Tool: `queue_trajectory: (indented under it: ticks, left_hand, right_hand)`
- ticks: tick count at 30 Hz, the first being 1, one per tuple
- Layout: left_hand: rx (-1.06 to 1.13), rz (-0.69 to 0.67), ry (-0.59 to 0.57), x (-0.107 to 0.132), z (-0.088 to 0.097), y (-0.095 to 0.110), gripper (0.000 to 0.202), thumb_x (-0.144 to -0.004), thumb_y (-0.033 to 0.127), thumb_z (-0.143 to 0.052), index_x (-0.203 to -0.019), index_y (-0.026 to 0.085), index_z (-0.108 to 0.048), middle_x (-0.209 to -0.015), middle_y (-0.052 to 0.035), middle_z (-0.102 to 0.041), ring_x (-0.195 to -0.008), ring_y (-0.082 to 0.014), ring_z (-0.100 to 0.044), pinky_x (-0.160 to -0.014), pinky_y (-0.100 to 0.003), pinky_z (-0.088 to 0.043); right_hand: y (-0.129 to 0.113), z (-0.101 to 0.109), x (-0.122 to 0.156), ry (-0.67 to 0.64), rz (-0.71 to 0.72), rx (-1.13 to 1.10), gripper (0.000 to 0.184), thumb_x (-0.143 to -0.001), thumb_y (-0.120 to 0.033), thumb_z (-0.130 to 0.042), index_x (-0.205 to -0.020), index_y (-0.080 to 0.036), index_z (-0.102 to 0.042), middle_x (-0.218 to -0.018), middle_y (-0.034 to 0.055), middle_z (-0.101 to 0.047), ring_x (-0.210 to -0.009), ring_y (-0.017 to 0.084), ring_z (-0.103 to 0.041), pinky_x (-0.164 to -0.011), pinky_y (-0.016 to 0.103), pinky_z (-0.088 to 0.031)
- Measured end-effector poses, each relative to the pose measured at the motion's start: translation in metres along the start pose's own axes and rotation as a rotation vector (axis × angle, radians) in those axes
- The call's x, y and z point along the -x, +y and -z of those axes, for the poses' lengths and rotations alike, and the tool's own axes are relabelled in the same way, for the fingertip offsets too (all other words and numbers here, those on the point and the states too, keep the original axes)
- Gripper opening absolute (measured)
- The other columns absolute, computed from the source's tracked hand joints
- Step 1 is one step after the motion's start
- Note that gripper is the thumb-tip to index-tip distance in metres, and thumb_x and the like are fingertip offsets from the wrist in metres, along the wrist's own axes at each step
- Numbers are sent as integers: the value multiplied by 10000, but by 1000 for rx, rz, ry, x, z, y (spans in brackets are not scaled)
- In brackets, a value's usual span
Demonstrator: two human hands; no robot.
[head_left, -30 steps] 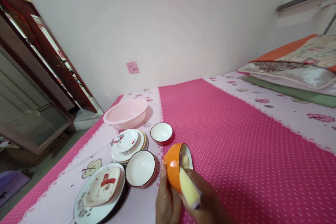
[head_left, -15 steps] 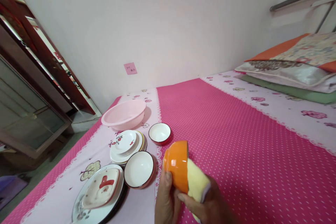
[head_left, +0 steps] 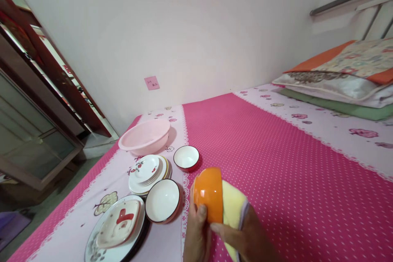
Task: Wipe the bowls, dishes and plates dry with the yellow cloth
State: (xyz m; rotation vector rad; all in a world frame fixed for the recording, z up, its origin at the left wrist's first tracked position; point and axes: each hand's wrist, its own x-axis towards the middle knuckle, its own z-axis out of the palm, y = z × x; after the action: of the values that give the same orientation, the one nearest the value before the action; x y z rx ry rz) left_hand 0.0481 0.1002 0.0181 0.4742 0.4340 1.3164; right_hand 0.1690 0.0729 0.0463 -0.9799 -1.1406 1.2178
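Note:
My left hand (head_left: 197, 235) grips an orange bowl (head_left: 209, 194) from below, thumb on its outer wall, low in the middle of the view. The bowl is tipped on its side with its mouth turned to the right. My right hand (head_left: 245, 237) presses a pale yellow cloth (head_left: 233, 211) into the bowl's mouth, so the inside is hidden. Both hands hover above the pink dotted bedsheet (head_left: 276, 163).
Left of my hands lie a white bowl with a dark rim (head_left: 162, 200), a smaller one (head_left: 186, 157), a stack of floral plates (head_left: 149, 169), a large plate bearing a square dish (head_left: 118, 227) and a pink basin (head_left: 144, 136). Folded bedding (head_left: 340, 77) sits far right.
The bowl has turned so its mouth faces right, and the yellow cloth has moved from its outer wall into the opening. The view has shifted slightly.

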Motion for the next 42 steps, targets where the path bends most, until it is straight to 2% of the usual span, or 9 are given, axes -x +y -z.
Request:
queue_trajectory:
  ticks: [4, 7, 13, 16, 18, 24, 29, 33, 42]
  left_hand:
    - [140, 10, -23, -6, 5, -1, 308, -972, 408, -668, -1185, 241, -813, -1161, -114, -811, -1337, -313, -629, -1252, -454, -341]
    - [155, 61, 48, -11, 7, 3, 352, -1001, 434, -617, -1231, 233, -793, -1208, -117, -796, -1317, -300, -646, -1244, -445, -361]
    - [23, 38, -16, -3, 2, 4, 375, -940, 349, -727, -1309, 281, -742, -1396, -91, -712, -1427, -305, -543, -1251, -481, -345]
    - [48, 14, 33, -2, -2, 0, 387, -893, 354, -778, -1272, 274, -763, -1302, -85, -764, -1385, -301, -588, -1233, -460, -381]
    - [97, 42, 92, -4, -3, -1, 355, -910, 404, -750, -1225, 245, -790, -1197, -101, -803, -1297, -300, -660, -1200, -439, -430]
    - [231, 64, 270, -11, -7, 8, 447, -1012, 467, -588, -1340, 193, -720, -1163, -138, -805, -1136, -259, -746, -1106, -386, -520]
    - [156, 143, 45, -8, -12, 7, 445, -950, 519, -671, -1234, 194, -780, -1279, -144, -765, -1297, -319, -653, -1175, -464, -452]
    - [193, 67, 130, -9, -7, -1, 287, -968, 393, -672, -1116, 201, -826, -1223, -125, -791, -1197, -276, -715, -1191, -421, -431]
    - [344, 105, 219, -10, -15, 10, 458, -1056, 487, -474, -1149, 198, -818, -1058, -106, -832, -980, -220, -782, -1088, -364, -521]
  right_hand:
    - [28, -7, -7, 14, 398, 416, 414, -812, -172, -672, -1220, -217, -726, -1098, 118, -783, -994, 300, -749, -923, 395, -626]
    - [37, -6, -13, -33, 587, 536, 343, -868, -120, -573, -1141, -235, -744, -1015, 102, -786, -940, 274, -745, -897, 389, -626]
    - [6, 2, -6, 31, 50, 102, 330, -834, -312, -727, -1132, -169, -730, -1021, 110, -794, -910, 283, -767, -796, 340, -641]
    - [-2, 0, -2, -7, -73, -38, 369, -834, -346, -730, -1159, -173, -721, -1076, 107, -793, -927, 283, -767, -831, 366, -638]
    - [5, -4, -3, 6, -7, 99, 359, -820, -305, -735, -1157, -179, -725, -1051, 105, -797, -902, 281, -766, -826, 371, -638]
    - [32, -4, -13, -79, 562, 612, 270, -875, -142, -584, -1069, -237, -746, -980, 99, -770, -911, 284, -727, -868, 426, -614]
    - [7, 5, -9, 16, 139, 246, 266, -892, -312, -688, -1126, -188, -721, -1012, 113, -778, -913, 289, -749, -810, 373, -631]
    - [-10, 4, -3, -47, -94, -118, 517, -847, -405, -739, -1302, -185, -633, -1123, 99, -779, -967, 290, -756, -898, 402, -623]
    - [25, -2, -10, -156, 303, 396, 136, -883, -254, -666, -991, -228, -745, -978, 81, -742, -943, 268, -704, -923, 417, -587]
